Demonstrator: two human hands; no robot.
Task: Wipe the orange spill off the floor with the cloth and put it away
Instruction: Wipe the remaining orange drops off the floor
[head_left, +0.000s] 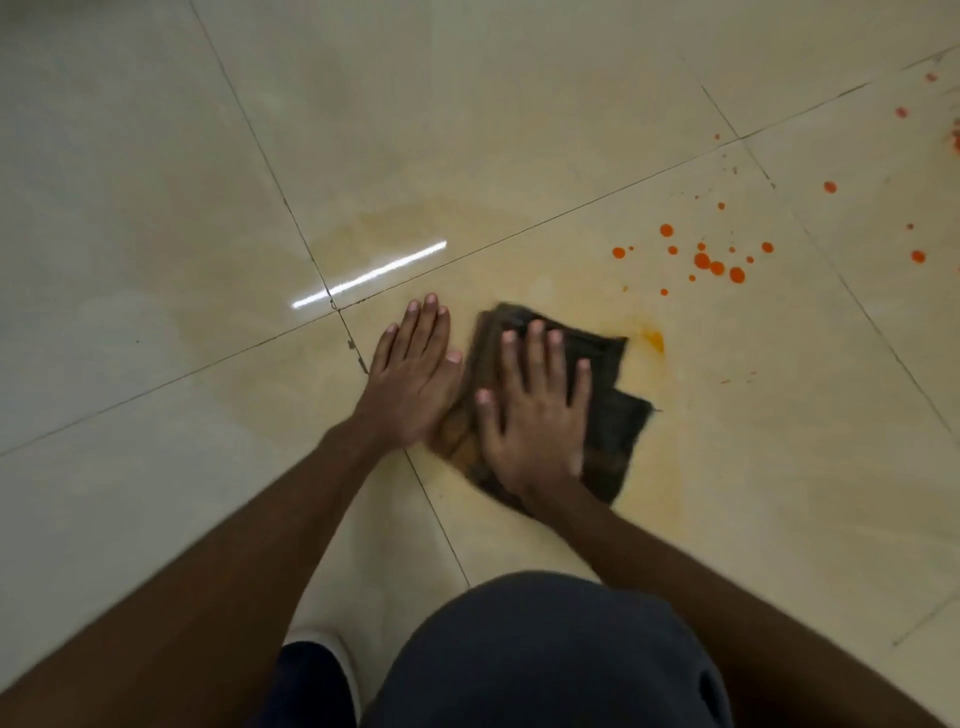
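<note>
- We crouch over a glossy beige tiled floor (156, 156), where a pale yellow-orange film (519, 270) spreads around the hands; we judge it thinned residue that calls for more wiping.
- Our knee (545, 654), in dark fabric, fills the lower edge, a posture that lets both arms reach straight down to the tiles.
- The dark folded cloth (608, 415) lies flat on the floor at the centre of the film, its near corner stained orange, doubled over likely to give a thicker pad.
- Our right hand (535, 415) presses flat on the cloth, fingers spread wide and gripping nothing, so the palm's weight drives it across the tile.
- Our left hand (415, 374) rests open on bare tile just beside the cloth's edge, fingers together, holding nothing; it appears to brace us.
- Bright orange droplets (717, 262) sit untouched, well beyond the cloth to the right.
- One small orange smear (654, 340) lies just past the cloth's far corner.
</note>
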